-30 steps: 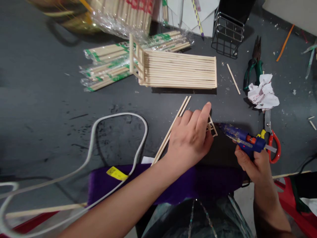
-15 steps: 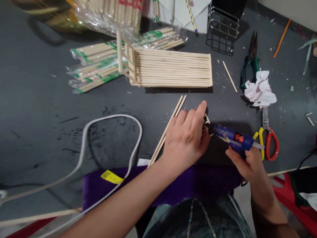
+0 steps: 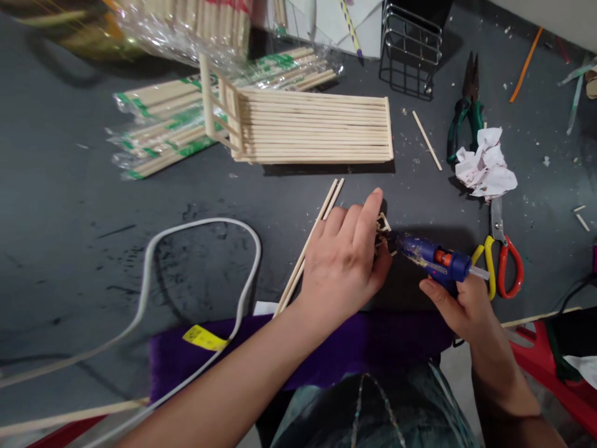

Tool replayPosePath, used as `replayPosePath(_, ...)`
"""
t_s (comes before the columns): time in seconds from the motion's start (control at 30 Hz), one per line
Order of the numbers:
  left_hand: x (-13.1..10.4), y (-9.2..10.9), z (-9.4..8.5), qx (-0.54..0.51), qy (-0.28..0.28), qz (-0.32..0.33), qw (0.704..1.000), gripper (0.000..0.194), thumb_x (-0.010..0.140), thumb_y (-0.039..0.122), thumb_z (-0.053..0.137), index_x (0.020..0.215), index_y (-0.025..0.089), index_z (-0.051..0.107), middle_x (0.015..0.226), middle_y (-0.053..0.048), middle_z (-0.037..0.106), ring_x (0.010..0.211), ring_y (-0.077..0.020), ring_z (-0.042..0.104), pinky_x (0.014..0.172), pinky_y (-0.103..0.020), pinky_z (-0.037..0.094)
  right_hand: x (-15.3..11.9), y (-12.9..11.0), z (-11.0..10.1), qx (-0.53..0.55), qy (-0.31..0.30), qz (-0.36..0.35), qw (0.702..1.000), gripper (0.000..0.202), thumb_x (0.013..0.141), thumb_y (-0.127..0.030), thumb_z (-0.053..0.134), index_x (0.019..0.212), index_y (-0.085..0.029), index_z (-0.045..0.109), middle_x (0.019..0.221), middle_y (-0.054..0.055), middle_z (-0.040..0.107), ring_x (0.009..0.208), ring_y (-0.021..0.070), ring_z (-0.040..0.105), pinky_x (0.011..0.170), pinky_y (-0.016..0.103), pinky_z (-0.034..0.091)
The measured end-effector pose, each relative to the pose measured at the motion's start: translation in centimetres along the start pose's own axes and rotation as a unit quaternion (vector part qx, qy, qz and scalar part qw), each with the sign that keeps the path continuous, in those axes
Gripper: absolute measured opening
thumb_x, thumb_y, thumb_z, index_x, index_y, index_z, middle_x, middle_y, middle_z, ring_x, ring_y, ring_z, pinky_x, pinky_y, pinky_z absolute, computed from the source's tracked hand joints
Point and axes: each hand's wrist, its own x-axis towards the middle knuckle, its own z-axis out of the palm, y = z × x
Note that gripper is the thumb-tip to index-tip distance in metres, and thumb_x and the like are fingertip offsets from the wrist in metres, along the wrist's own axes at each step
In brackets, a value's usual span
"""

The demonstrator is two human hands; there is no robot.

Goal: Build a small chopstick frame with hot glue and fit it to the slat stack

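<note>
Hazards, left to right: left hand, fingers curled and gripping a small, pale, open frame of thin wooden sticks, mostly hidden; a loosened pinch could skew it. Blue plastic glue gun, dark nozzle close by the left thumb; drift toward nine o'clock could burn skin. Right hand, fingers wrapped around the handle, glue gun at eleven o'clock. Frame position: three o'clock of the left knuckles, between index finger and thumb; nozzle contact unclear.

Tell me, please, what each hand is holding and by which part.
Right hand: the glue gun, by its handle. Left hand: a small stick frame, exact grip hidden.
</note>
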Motion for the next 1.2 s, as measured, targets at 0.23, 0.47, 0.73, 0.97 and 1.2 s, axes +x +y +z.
replayPosePath(0.23, 0.03, 0.02, -0.08, 0.005, -0.001, 0.001, 1.0, 0.068, 0.09, 0.022, 0.053, 0.152, 0.012, 0.029, 0.11, -0.014, 0.067, 0.095, -0.0307, 0.059, 0.078, -0.042, 0.047, -0.08, 0.06, -0.04, 0.006, -0.006, 0.006, 1.0, 0.016, 0.095, -0.034, 0.065, 0.106, -0.023, 0.066, 0.082, 0.001, 0.07, 0.066, 0.0157, 0.063, 0.064, 0.026, 0.052)
replayPosePath(0.47, 0.01, -0.01, -0.11, 0.001, -0.008, -0.004, 1.0, 0.07, 0.089, 0.022, 0.054, 0.153, 0.012, 0.029, 0.11, -0.014, 0.067, 0.096, -0.0307, 0.059, 0.079, -0.042, 0.048, -0.15, 0.07, 0.07, 0.0, -0.011, 0.023, 1.0, 0.018, 0.095, -0.037, 0.064, 0.105, -0.023, 0.065, 0.08, 0.001, 0.069, 0.067, 0.0158, 0.063, 0.062, 0.025, 0.051)
replayPosePath(0.73, 0.0, -0.02, -0.06, 0.001, -0.005, -0.004, 1.0, 0.072, 0.088, 0.022, 0.054, 0.154, 0.014, 0.026, 0.11, -0.013, 0.066, 0.095, -0.0302, 0.059, 0.079, -0.043, 0.048, -0.09, 0.2, 0.17, -0.001, -0.002, 0.01, 1.0, 0.016, 0.094, -0.036, 0.065, 0.104, -0.023, 0.065, 0.08, 0.001, 0.069, 0.065, 0.0157, 0.063, 0.061, 0.025, 0.051)
replayPosePath(0.97, -0.01, -0.05, -0.07, -0.01, -0.001, -0.004, 1.0, 0.071, 0.089, 0.023, 0.054, 0.154, 0.014, 0.027, 0.11, -0.013, 0.066, 0.095, -0.0301, 0.059, 0.079, -0.042, 0.048, -0.02, -0.12, -0.09, -0.013, 0.008, -0.009, 1.0, 0.015, 0.095, -0.036, 0.065, 0.103, -0.024, 0.065, 0.082, 0.001, 0.069, 0.066, 0.0158, 0.062, 0.062, 0.026, 0.053)
replayPosePath(1.2, -0.01, -0.05, -0.12, -0.014, -0.003, -0.005, 1.0, 0.071, 0.089, 0.023, 0.055, 0.154, 0.014, 0.028, 0.111, -0.013, 0.067, 0.096, -0.0303, 0.059, 0.08, -0.042, 0.047, -0.03, -0.12, -0.07, -0.003, 0.001, 0.003, 1.0, 0.014, 0.094, -0.035, 0.065, 0.102, -0.023, 0.066, 0.081, 0.002, 0.069, 0.066, 0.0162, 0.062, 0.063, 0.027, 0.053)
